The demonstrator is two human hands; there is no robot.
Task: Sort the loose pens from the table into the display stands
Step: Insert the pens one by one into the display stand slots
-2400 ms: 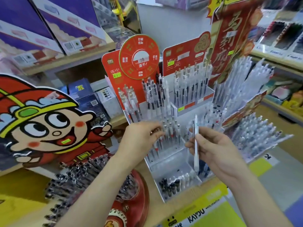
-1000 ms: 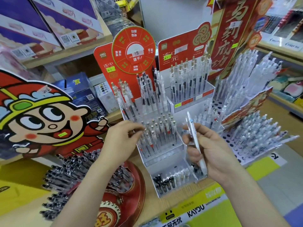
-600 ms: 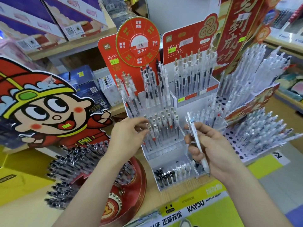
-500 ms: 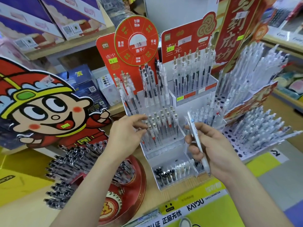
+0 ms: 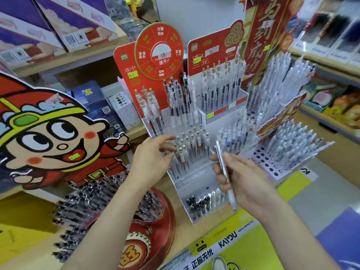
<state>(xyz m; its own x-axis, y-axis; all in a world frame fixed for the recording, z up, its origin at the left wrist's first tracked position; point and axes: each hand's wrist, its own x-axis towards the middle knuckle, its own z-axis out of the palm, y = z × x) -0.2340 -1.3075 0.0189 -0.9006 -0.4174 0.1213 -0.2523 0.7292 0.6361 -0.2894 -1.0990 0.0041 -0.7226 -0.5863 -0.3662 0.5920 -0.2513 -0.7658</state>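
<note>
My right hand (image 5: 243, 182) grips a white pen (image 5: 224, 172), held nearly upright with its tip pointing down, just in front of the white tiered pen stand (image 5: 196, 178). My left hand (image 5: 153, 162) hovers at the stand's middle tier, fingers spread and loosely bent beside the upright pens (image 5: 191, 151); it holds nothing. The stand's upper tiers carry rows of clear and white pens under red header cards (image 5: 212, 49). Its lowest tray holds several dark and white pens (image 5: 202, 203).
A second stand of white pens (image 5: 286, 145) with a perforated base sits at the right. A red round display of dark pens (image 5: 93, 209) lies at the lower left. A large cartoon cutout (image 5: 48, 137) stands left. Shelves with boxes (image 5: 64, 26) run behind.
The right hand has kept hold of the white pen, tilting it slightly and lowering it. The left hand's fingers have opened a little at the middle tier. The view shifted slightly.
</note>
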